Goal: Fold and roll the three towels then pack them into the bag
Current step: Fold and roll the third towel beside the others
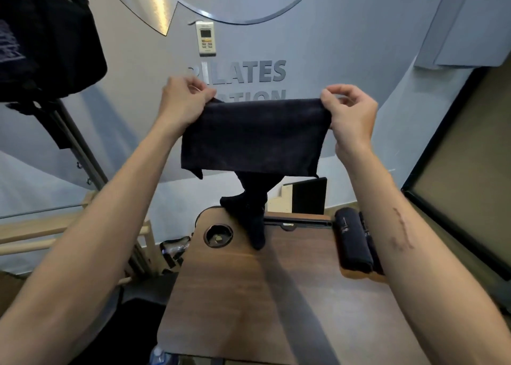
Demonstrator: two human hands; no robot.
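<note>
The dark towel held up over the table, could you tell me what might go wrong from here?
The dark towel is only pinched at its top corners by the left hand and right hand, so a corner might slip and spoil the fold. Its trailing end drapes onto the table near the edge and could snag or drag. The rolled towels lie close to the table's right edge, so a sweeping arm might knock them off.

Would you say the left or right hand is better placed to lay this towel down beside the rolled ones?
Probably the right hand: the rolled towels lie below it at the table's right edge; both hands pinch the held towel.
</note>
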